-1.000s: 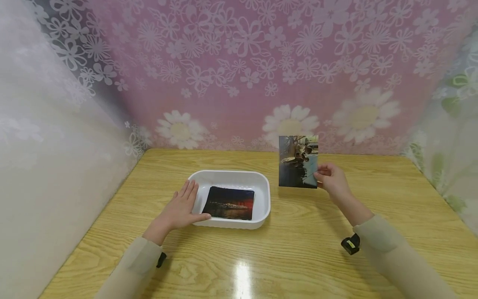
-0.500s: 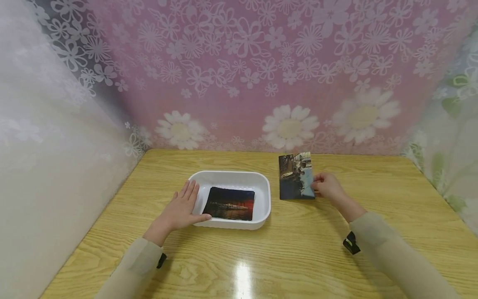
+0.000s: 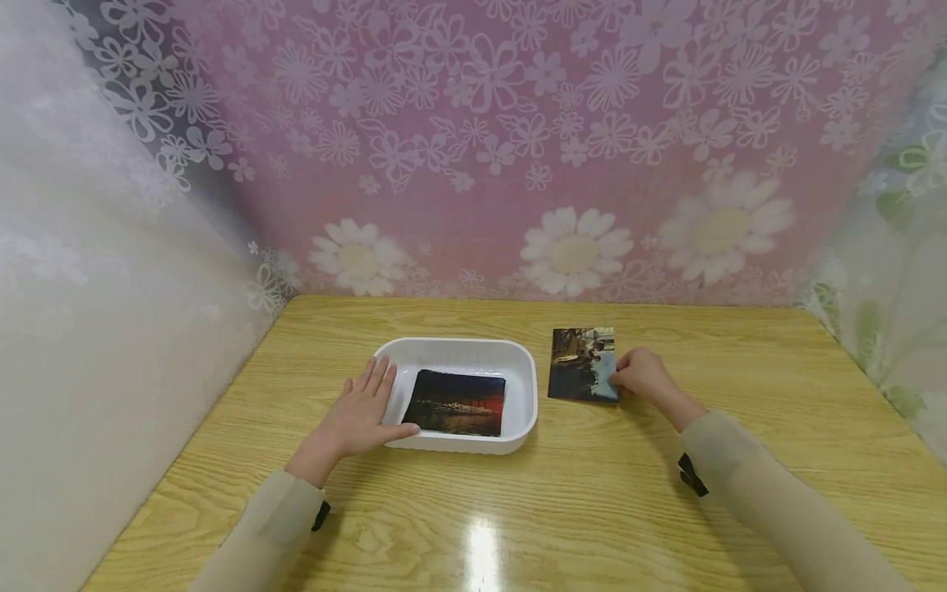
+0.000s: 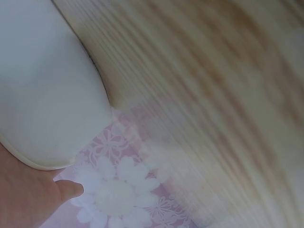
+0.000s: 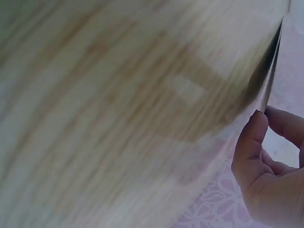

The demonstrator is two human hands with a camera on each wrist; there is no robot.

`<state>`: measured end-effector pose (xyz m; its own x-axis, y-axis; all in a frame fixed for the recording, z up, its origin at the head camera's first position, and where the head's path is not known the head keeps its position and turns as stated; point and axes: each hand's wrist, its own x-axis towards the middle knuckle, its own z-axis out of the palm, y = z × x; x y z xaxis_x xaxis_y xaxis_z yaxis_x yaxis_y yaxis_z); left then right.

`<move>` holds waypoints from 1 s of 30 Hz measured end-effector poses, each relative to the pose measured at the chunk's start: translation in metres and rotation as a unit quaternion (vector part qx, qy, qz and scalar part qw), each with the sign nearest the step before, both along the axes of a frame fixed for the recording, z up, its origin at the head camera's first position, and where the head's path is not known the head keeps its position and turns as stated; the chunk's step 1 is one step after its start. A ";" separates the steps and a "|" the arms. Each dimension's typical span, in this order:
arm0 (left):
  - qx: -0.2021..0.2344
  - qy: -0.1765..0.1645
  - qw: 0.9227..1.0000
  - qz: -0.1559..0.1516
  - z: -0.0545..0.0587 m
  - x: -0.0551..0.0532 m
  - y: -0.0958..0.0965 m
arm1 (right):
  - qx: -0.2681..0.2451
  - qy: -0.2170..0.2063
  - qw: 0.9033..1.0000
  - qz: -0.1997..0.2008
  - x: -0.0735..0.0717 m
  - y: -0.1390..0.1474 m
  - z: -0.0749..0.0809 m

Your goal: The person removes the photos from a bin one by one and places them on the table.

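Left hand (image 3: 360, 413) flat with straight fingers against the left rim of a white rounded plastic tray (image 3: 522, 393) holding a dark sunset photo print (image 3: 456, 402), then right hand (image 3: 642, 376) pinching a dark glossy photo card (image 3: 579, 374) just right of it on the light wooden table (image 3: 592, 493), no legible writing anywhere.

- Your head camera looks forward and down from above the near edge of the counter (image 3: 518, 510), taking in both arms, the white tray (image 3: 521, 374) and the flowered backdrop (image 3: 473, 140).
- Your left wrist camera sits very close, beside the tray's (image 4: 42, 95) outer wall, looking across the wood grain to the backdrop.
- Your right wrist camera is just as near, viewing the photo (image 5: 270, 76) edge-on past the fingers (image 5: 251, 142).
- All three views share the counter and backdrop; each wrist view repeats one item seen from the head.
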<state>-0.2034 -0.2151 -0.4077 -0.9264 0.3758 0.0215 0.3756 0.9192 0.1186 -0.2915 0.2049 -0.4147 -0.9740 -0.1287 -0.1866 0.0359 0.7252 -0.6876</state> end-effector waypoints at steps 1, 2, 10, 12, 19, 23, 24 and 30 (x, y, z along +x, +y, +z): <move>0.000 -0.001 1.000 0.000 0.000 0.000 0.000 | 0.005 0.002 1.000 0.003 -0.001 0.000 -0.001; 0.000 -0.002 1.000 0.000 0.000 0.000 0.000 | 0.008 0.002 1.000 0.005 -0.001 0.000 -0.002; 0.002 -0.007 1.000 0.003 0.000 -0.001 0.001 | 0.045 -0.002 0.999 0.021 -0.003 -0.001 -0.004; 0.002 -0.006 1.000 0.003 0.000 -0.001 0.000 | 0.055 0.003 0.998 0.024 -0.005 -0.002 -0.004; 0.002 -0.005 1.000 0.005 -0.001 -0.001 0.000 | 0.067 0.013 0.997 0.031 -0.009 -0.004 -0.008; 0.005 -0.007 1.000 0.005 -0.002 -0.001 -0.001 | 0.091 0.027 0.995 0.043 -0.008 -0.006 -0.008; 0.004 -0.007 1.000 0.005 -0.003 -0.001 -0.001 | 0.099 0.032 0.994 0.045 -0.008 -0.007 -0.007; 0.005 -0.004 1.000 0.004 -0.003 -0.001 -0.001 | 0.136 0.052 0.988 0.056 -0.007 -0.009 -0.007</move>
